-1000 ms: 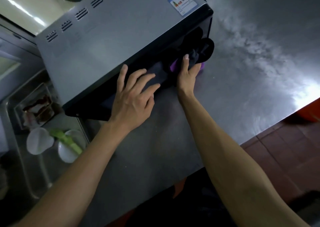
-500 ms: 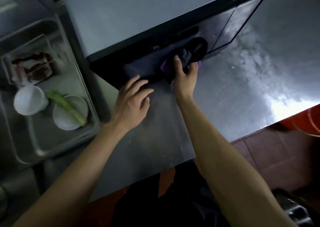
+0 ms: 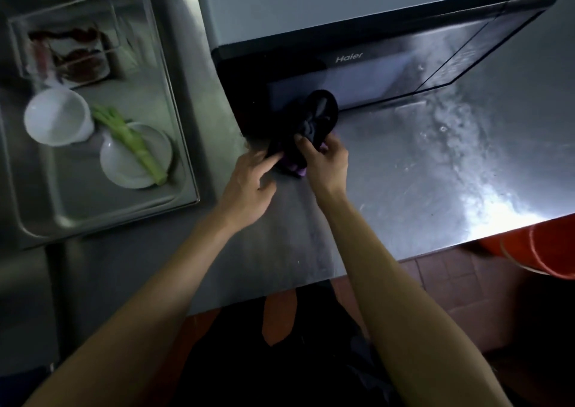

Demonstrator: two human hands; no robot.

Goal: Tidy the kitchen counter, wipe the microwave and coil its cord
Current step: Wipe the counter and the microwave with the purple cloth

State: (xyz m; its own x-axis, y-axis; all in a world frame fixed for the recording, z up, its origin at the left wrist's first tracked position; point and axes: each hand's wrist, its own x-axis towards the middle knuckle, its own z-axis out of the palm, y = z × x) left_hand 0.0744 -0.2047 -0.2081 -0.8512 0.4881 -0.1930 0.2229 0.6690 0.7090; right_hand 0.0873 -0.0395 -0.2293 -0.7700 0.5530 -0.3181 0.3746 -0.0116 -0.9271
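Observation:
A grey microwave (image 3: 357, 5) with a black glass door stands at the back of the steel counter (image 3: 420, 173). A bunched dark cloth with a purple underside (image 3: 314, 126) sits just in front of the door's lower left corner. My right hand (image 3: 323, 164) grips the cloth from the right. My left hand (image 3: 249, 182) touches its left side with spread fingers; whether those fingers hold it I cannot tell. No cord is visible.
A steel sink (image 3: 174, 102) lies to the left, holding a white cup (image 3: 57, 116), a white plate (image 3: 121, 161) with a green vegetable stalk (image 3: 137, 148), and a clear food container (image 3: 68, 46). An orange bucket (image 3: 544, 248) stands on the tiled floor beyond the counter's front edge.
My left hand left the microwave door and came to the cloth. My right hand drew the cloth down off the door toward the counter. The view shifted right and down.

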